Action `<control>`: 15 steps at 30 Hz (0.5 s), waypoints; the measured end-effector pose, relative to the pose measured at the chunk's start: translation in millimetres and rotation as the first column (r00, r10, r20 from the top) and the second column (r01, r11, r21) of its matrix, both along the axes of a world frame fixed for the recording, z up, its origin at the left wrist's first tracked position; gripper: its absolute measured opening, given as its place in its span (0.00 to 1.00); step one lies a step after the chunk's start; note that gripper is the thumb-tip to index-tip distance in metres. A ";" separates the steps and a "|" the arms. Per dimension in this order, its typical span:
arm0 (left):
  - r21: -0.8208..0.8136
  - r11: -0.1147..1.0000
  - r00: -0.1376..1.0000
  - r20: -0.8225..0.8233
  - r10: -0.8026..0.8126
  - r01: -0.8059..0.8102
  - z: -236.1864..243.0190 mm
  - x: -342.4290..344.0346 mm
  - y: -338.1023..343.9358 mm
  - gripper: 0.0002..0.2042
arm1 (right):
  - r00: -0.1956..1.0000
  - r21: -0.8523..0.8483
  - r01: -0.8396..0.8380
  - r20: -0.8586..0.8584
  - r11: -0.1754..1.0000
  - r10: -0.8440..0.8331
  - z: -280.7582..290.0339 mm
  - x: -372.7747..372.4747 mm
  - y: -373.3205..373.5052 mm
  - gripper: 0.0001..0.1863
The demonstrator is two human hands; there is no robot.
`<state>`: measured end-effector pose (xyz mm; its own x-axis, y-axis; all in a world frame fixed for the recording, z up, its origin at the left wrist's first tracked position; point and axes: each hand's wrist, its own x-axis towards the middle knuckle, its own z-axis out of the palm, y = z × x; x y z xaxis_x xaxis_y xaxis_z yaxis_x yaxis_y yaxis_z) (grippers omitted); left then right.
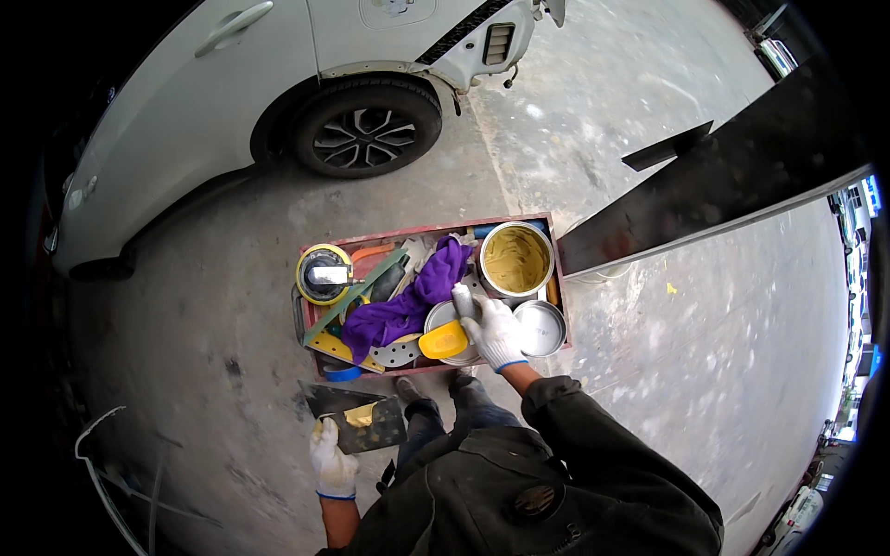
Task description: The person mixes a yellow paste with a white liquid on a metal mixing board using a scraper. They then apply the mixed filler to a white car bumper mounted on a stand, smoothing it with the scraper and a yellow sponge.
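Note:
My left hand (334, 460), in a white glove with a blue cuff, grips the edge of a dark flat board (378, 435). A patch of yellow putty (360, 415) lies on that board. Over the tool cart, my gloved right hand (499, 332) is closed on a small whitish tube (463, 301); part of its fingers is hidden. Beside that hand lies a yellow plastic piece (443, 341), seemingly a spreader. An open can of yellow-brown putty (515, 260) stands just beyond the hand, and a round metal lid (540, 328) lies to its right.
The red tool cart (431, 372) also carries a purple cloth (399, 310), a yellow-rimmed round container (323, 275), a green strip (345, 304) and a blue tape roll (342, 373). A white car (204, 102) stands at upper left, a dark post (714, 176) at right.

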<state>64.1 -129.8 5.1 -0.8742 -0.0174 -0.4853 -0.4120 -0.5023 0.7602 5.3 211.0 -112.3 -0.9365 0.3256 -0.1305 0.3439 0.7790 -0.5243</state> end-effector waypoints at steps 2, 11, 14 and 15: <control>-0.003 1.000 1.000 0.009 -0.005 0.005 7.7 -1.2 8.8 0.13 | 0.998 0.111 -0.024 0.062 0.993 0.017 0.7 -10.5 -7.2 0.29; -0.072 0.987 0.989 -0.051 0.139 -0.143 14.5 -15.4 9.3 0.14 | 0.997 -0.187 0.078 0.034 0.979 -0.073 23.3 -18.2 -3.6 0.20; -0.091 0.967 0.971 -0.038 0.236 -0.239 26.0 -32.3 12.6 0.12 | 0.997 -0.696 0.072 0.060 0.714 -0.042 50.4 -0.9 -0.5 0.22; -0.116 0.954 0.961 -0.024 0.277 -0.278 32.2 -37.9 14.3 0.11 | 0.999 -0.877 0.049 0.052 0.478 -0.006 57.7 5.1 -5.9 0.23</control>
<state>26.1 -115.5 37.3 -0.8303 -0.3161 -0.4591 -0.2636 -0.5031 0.8230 10.4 205.1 -54.7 -0.9167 0.0467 -0.3969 0.3919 -0.0902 -0.9156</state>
